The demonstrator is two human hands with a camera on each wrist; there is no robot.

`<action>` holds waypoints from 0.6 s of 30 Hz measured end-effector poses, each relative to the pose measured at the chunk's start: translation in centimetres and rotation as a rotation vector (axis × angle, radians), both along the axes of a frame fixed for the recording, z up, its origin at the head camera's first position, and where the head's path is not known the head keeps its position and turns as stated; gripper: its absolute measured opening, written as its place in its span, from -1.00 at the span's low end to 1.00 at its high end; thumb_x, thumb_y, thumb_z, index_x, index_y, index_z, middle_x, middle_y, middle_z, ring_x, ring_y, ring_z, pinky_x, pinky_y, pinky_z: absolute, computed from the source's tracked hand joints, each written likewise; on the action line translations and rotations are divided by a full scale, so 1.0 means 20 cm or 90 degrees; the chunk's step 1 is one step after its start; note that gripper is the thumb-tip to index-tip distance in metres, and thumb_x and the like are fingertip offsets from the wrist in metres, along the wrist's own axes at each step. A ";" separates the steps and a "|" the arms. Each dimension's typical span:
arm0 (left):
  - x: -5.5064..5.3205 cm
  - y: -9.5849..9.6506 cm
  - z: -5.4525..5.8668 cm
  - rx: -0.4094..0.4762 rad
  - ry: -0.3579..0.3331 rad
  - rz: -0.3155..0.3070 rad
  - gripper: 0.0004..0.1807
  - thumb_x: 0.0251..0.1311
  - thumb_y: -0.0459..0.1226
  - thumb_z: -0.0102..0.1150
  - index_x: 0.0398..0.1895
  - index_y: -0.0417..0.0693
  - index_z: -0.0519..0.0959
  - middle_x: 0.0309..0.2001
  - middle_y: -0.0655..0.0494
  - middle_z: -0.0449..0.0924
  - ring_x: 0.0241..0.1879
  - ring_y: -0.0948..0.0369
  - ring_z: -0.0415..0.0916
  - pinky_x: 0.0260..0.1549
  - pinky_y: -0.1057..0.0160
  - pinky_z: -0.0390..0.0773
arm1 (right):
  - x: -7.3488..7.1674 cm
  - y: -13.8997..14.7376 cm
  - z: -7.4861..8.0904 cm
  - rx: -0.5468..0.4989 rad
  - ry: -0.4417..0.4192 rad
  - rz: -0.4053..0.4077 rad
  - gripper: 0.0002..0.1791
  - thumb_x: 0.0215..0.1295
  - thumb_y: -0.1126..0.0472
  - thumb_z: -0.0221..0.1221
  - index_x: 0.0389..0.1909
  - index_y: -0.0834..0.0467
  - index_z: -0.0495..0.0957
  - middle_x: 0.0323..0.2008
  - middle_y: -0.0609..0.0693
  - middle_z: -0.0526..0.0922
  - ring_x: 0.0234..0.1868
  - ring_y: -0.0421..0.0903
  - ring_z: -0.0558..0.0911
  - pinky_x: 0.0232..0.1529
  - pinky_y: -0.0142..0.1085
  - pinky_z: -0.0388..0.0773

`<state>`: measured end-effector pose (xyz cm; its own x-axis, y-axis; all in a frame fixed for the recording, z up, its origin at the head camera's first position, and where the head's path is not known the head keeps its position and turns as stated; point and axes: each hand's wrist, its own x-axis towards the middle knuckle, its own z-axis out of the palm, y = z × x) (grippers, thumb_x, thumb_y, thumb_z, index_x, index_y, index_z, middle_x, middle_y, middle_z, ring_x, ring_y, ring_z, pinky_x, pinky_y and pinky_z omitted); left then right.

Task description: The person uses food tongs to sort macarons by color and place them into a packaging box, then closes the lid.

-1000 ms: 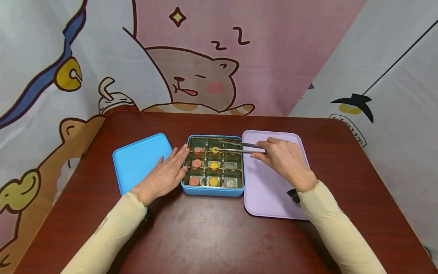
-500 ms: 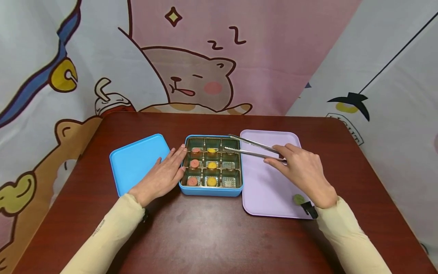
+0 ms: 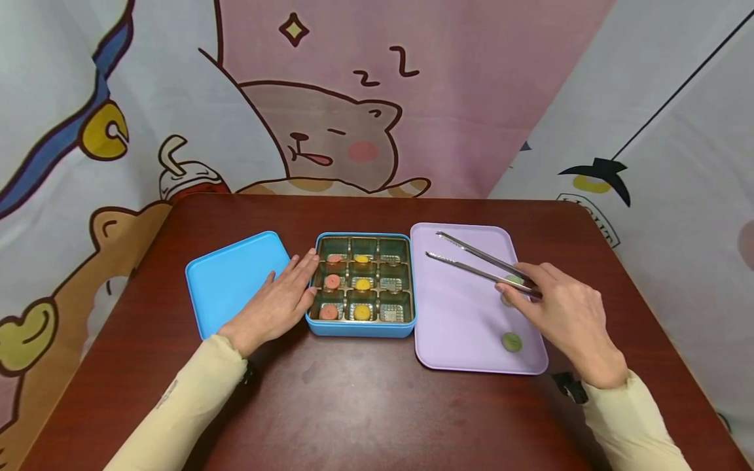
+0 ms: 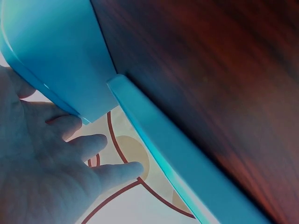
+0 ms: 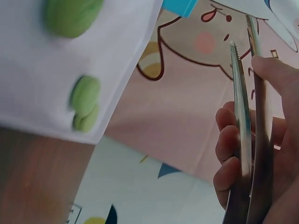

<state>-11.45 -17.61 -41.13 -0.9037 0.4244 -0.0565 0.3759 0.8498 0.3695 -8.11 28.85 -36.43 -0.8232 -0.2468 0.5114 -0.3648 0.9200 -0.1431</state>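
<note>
My right hand (image 3: 568, 314) holds metal tongs (image 3: 471, 269) over the lilac tray (image 3: 453, 353), their toothed tips spread with nothing between them. Under the tongs and hand, green round pieces (image 3: 511, 341) lie on the tray, some partly hidden; the right wrist view shows two overlapping green pieces (image 5: 86, 95) near a tray corner. My left hand (image 3: 273, 297) rests with fingers extended against the left side of a blue box (image 3: 360, 330). Inside its gold-toned divided insert, pink round pieces (image 3: 332, 282) sit in the left column and yellow ones (image 3: 362, 284) in the middle column.
A blue lid (image 3: 226, 281) lies left of the box, partly behind my left hand. The tray stands right beside the box on a dark wooden table (image 3: 353, 405). A printed cartoon curtain (image 3: 459, 118) hangs behind the table's far edge.
My right hand has drawn the tongs away from the box, rightward and over the tray. A yellow piece at their tips now sits in the back middle compartment. The left hand stays at the box.
</note>
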 end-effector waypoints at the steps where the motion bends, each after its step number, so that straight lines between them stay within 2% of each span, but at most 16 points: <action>1: 0.00 0.00 0.00 0.000 -0.001 0.001 -0.30 0.65 -0.03 -0.25 0.69 -0.08 -0.05 0.68 0.05 -0.17 0.64 -0.10 -0.17 0.42 -0.42 0.00 | 0.01 0.02 0.00 -0.002 -0.003 -0.007 -0.45 0.01 -0.05 0.56 -0.04 0.20 0.73 -0.41 0.05 0.70 -0.56 -0.13 0.57 -0.74 -0.27 0.29; 7: 0.00 0.00 0.00 0.003 0.003 -0.001 -0.31 0.64 -0.05 -0.23 0.69 -0.10 -0.04 0.68 0.04 -0.16 0.63 -0.11 -0.16 0.42 -0.43 0.01 | 0.05 0.10 -0.04 0.000 -0.034 -0.049 -0.44 -0.02 0.00 0.58 -0.04 0.21 0.72 -0.37 0.10 0.71 -0.59 -0.10 0.52 -0.74 -0.30 0.26; 18: 0.00 0.00 0.00 0.005 0.002 0.000 -0.31 0.65 -0.05 -0.24 0.69 -0.09 -0.05 0.68 0.05 -0.16 0.63 -0.10 -0.16 0.42 -0.42 0.00 | 0.12 0.27 -0.09 0.010 -0.067 -0.113 -0.48 0.03 -0.05 0.55 -0.06 0.16 0.71 -0.34 0.13 0.70 -0.64 -0.07 0.43 -0.73 -0.23 0.21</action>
<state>-11.41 -17.65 -41.05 -0.9039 0.4246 -0.0507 0.3768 0.8469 0.3751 -5.71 34.22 -38.13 -0.9032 -0.1013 0.4170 -0.1811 0.9709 -0.1564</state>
